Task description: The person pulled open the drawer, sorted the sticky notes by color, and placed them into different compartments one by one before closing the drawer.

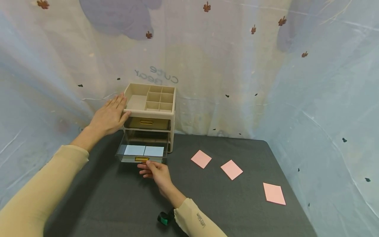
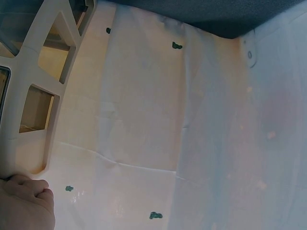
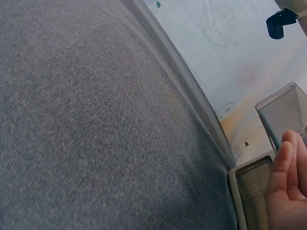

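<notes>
A beige drawer unit (image 1: 151,114) with a compartment top stands at the table's back left. Its middle drawer (image 1: 165,157) is pulled out, and two light blue pads (image 1: 134,150) lie side by side in it. The left hand (image 1: 109,116) rests flat on the unit's top left edge, fingers straight; the left wrist view shows part of this hand (image 2: 26,203) by the frame. The right hand (image 1: 158,173) is at the drawer's gold handle (image 1: 141,159), thumb at it and the other fingers loosely extended below. In the right wrist view the fingers (image 3: 288,167) are beside the clear drawer.
Three pink square pads, one (image 1: 201,159) nearest the unit, another (image 1: 232,170) in the middle and a third (image 1: 274,194) at the right, lie on the dark grey table cloth (image 1: 133,204). A patterned curtain (image 1: 207,65) hangs behind and at both sides.
</notes>
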`<control>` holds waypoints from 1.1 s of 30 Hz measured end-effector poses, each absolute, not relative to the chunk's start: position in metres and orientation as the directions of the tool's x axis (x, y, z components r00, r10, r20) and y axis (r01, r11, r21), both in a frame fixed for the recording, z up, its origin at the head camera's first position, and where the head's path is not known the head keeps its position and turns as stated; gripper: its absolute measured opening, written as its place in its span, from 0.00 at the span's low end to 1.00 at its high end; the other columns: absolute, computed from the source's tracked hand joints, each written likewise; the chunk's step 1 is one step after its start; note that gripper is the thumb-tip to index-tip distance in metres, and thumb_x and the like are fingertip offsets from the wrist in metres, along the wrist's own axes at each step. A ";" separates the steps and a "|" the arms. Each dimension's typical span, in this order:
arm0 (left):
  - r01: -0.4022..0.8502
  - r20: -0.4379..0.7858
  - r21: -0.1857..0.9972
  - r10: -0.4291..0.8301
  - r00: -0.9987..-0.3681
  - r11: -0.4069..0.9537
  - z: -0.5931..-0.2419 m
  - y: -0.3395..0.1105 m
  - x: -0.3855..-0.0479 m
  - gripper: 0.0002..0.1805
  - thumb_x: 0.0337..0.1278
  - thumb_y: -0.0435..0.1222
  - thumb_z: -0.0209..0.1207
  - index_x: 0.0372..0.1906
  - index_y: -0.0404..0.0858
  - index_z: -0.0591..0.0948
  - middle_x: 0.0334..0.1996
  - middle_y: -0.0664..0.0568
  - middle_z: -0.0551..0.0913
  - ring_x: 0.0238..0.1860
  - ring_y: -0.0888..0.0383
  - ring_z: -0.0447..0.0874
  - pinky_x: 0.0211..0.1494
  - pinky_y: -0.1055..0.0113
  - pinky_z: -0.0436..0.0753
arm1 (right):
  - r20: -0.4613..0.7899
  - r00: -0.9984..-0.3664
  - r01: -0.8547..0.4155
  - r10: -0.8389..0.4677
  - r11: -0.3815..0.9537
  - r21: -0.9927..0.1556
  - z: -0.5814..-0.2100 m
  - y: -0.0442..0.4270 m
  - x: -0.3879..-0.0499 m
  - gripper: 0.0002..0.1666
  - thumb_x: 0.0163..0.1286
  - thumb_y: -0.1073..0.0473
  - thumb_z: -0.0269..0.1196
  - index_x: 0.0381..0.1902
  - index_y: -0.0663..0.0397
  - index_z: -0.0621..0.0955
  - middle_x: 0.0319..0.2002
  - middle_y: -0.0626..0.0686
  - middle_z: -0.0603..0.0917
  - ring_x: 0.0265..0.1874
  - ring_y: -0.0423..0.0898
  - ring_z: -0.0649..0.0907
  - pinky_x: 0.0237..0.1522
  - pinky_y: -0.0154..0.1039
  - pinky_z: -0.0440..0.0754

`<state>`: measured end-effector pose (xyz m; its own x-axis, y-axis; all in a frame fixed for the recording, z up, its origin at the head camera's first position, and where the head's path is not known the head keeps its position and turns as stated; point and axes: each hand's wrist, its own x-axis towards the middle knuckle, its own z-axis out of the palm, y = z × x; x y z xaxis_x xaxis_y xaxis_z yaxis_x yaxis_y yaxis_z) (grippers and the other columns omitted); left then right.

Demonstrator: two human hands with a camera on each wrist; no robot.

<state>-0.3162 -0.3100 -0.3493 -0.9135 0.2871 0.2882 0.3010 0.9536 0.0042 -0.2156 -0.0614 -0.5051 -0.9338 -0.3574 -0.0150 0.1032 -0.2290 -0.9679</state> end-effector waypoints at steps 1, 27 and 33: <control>0.301 0.286 0.007 0.287 -0.914 0.954 -0.349 -0.310 -0.316 0.41 0.85 0.54 0.34 0.82 0.25 0.46 0.83 0.32 0.40 0.83 0.34 0.40 0.83 0.39 0.47 | -0.015 -0.934 0.106 -0.356 -0.237 -0.966 -0.505 -0.062 -0.216 0.19 0.80 0.52 0.61 0.51 0.61 0.89 0.46 0.58 0.91 0.41 0.50 0.92 0.42 0.38 0.90; 0.296 0.283 0.010 0.281 -0.917 0.955 -0.350 -0.311 -0.317 0.42 0.85 0.55 0.33 0.82 0.26 0.45 0.83 0.34 0.39 0.83 0.34 0.41 0.83 0.40 0.47 | -0.010 -0.940 0.113 -0.342 -0.283 -0.953 -0.499 -0.069 -0.217 0.18 0.81 0.53 0.60 0.50 0.62 0.89 0.45 0.59 0.91 0.36 0.43 0.91 0.37 0.32 0.87; 0.299 0.285 0.012 0.283 -0.916 0.954 -0.350 -0.311 -0.317 0.42 0.85 0.55 0.33 0.82 0.26 0.46 0.83 0.33 0.40 0.82 0.34 0.42 0.83 0.40 0.47 | -0.017 -0.938 0.120 -0.345 -0.280 -0.952 -0.497 -0.069 -0.218 0.18 0.81 0.53 0.60 0.50 0.62 0.89 0.46 0.59 0.91 0.36 0.43 0.91 0.37 0.32 0.87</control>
